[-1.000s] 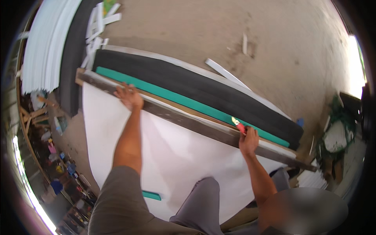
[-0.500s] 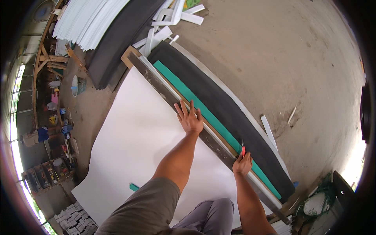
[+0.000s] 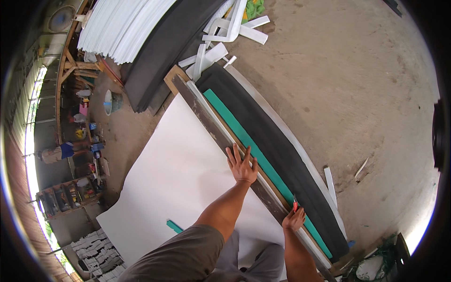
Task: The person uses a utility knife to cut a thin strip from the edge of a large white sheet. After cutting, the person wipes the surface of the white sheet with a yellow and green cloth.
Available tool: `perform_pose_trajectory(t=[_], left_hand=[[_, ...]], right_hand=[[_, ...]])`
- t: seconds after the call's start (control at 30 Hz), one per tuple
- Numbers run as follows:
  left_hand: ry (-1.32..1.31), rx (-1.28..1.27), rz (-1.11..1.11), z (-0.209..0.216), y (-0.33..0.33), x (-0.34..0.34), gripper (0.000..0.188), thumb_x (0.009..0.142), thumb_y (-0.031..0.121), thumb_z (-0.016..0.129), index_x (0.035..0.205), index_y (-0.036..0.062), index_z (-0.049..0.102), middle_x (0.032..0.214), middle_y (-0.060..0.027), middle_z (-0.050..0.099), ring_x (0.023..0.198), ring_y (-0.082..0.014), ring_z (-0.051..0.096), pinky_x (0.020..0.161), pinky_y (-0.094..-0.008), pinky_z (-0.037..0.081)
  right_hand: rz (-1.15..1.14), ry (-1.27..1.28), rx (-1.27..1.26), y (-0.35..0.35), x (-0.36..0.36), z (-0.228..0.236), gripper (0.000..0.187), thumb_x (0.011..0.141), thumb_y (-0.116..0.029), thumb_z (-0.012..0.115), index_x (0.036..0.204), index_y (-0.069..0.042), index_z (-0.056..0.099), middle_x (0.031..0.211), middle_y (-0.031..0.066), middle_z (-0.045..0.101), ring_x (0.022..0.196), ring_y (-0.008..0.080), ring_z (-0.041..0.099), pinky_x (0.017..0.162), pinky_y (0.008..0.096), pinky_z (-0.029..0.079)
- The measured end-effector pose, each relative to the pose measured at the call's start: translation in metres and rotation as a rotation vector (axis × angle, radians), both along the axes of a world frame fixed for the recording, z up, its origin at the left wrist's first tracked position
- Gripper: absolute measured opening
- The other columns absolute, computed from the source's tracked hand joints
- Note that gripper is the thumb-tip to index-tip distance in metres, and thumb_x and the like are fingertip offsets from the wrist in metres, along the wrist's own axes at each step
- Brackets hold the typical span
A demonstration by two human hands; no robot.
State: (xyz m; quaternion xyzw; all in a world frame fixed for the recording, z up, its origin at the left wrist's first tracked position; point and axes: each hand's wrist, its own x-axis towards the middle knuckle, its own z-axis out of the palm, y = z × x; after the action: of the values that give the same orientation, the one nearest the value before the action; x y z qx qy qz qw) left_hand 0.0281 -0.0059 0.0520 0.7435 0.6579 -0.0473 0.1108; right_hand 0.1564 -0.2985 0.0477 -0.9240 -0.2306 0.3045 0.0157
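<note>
Brown floor; red cutter clasped in right grip, bar under spread left grip

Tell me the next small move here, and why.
Probably ease the red-handled knife toward the long, dark, scuffed straight bar, lining its thin blade up with an edge. The right hand grips the knife, blade pointing forward near the flat green strip, while the left hand lies spread across the bar, seemingly steadying it. Whether the blade touches anything is unclear.
</note>
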Motion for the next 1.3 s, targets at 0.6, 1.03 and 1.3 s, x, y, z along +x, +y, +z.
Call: perform_pose_trajectory(t=[0.6, 1.03, 1.3], left_hand=[[0.110, 0.064, 0.006, -0.014, 0.192, -0.058, 0.070, 0.104, 0.061, 0.038, 0.161, 0.0198, 0.035, 0.171, -0.0184, 0.016, 0.159, -0.0420, 0.000, 0.126, -0.0604, 0.004], [0.107, -0.015, -0.038, -0.006, 0.199, -0.056, 0.052, 0.100, 0.054, 0.051, 0.147, 0.0316, 0.058, 0.169, -0.0123, 0.020, 0.157, -0.0484, -0.001, 0.122, -0.0684, 0.006], [0.073, -0.052, -0.042, -0.005, 0.205, -0.058, 0.045, 0.095, 0.050, 0.060, 0.135, 0.0295, 0.068, 0.169, -0.0149, 0.022, 0.156, -0.0512, -0.001, 0.121, -0.0705, 0.005]], right_hand=[[-0.079, -0.100, 0.092, -0.002, -0.002, 0.000, 0.022, 0.100, -0.024, 0.054, 0.105, -0.003, 0.053, 0.103, 0.0197, 0.061, 0.102, 0.0428, 0.055, 0.084, 0.0540, 0.042], [-0.293, -0.120, 0.016, 0.078, -0.024, 0.006, 0.018, 0.098, -0.019, 0.062, 0.105, -0.003, 0.057, 0.094, 0.0228, 0.059, 0.092, 0.0463, 0.057, 0.079, 0.0567, 0.044], [-0.341, -0.227, 0.190, 0.272, -0.102, -0.019, 0.025, 0.104, -0.029, 0.055, 0.103, -0.004, 0.053, 0.096, 0.0185, 0.060, 0.093, 0.0423, 0.057, 0.079, 0.0542, 0.042]])
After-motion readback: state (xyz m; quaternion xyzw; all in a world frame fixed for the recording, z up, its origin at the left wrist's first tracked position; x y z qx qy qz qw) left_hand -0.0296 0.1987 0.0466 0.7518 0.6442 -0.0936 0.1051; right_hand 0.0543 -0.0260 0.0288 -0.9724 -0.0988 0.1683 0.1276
